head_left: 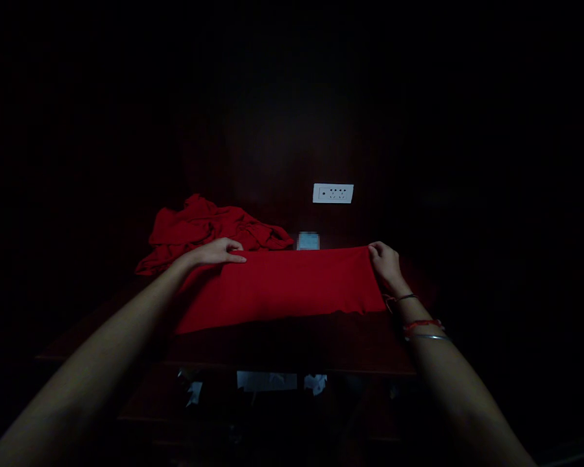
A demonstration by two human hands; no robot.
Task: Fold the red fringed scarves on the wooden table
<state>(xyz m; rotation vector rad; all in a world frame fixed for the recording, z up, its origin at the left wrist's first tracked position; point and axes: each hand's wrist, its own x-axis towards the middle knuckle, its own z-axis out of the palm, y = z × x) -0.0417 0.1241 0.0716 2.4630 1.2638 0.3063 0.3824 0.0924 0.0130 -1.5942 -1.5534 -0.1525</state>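
A red cloth (pixel 302 279) is stretched flat between my two hands above a dark wooden shelf. Its kind of garment, if any, cannot be made out. My left hand (pixel 221 251) grips the far edge toward the left, thumb on top and fingers partly hidden. At the far right corner, my right hand (pixel 385 263) pinches the cloth between thumb and curled fingers. The near edge of the cloth hangs slightly uneven. Behind my left hand lies a crumpled heap of red fabric (pixel 204 224).
A white socket plate (pixel 333 193) is set in the dark back wall. Below it stands a small pale blurred item (pixel 308 240). The wooden shelf (pixel 282 357) ends in a front edge, with white papers (pixel 267 381) on a lower level. Everything around is very dark.
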